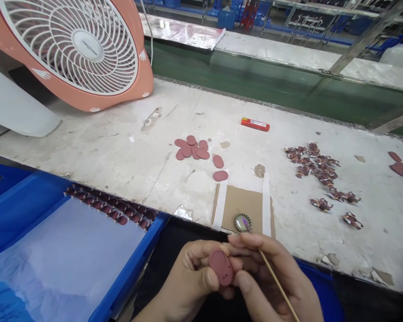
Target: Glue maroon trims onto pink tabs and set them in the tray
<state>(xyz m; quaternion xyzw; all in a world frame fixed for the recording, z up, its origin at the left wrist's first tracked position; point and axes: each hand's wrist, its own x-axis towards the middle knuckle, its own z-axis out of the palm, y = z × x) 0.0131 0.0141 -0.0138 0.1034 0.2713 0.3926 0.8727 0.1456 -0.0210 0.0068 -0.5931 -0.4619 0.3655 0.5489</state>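
Two hands are curled shut: a red oval piece [220, 267] is pinched in the left hand [191, 279], its rim partly hidden; a wooden stick [278, 286] is gripped by the right hand [272, 288], its middle hidden.

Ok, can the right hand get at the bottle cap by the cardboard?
Probably yes: the right hand sits just below the bottle cap, and the wooden stick it holds appears to reach it. Nothing stands between them.
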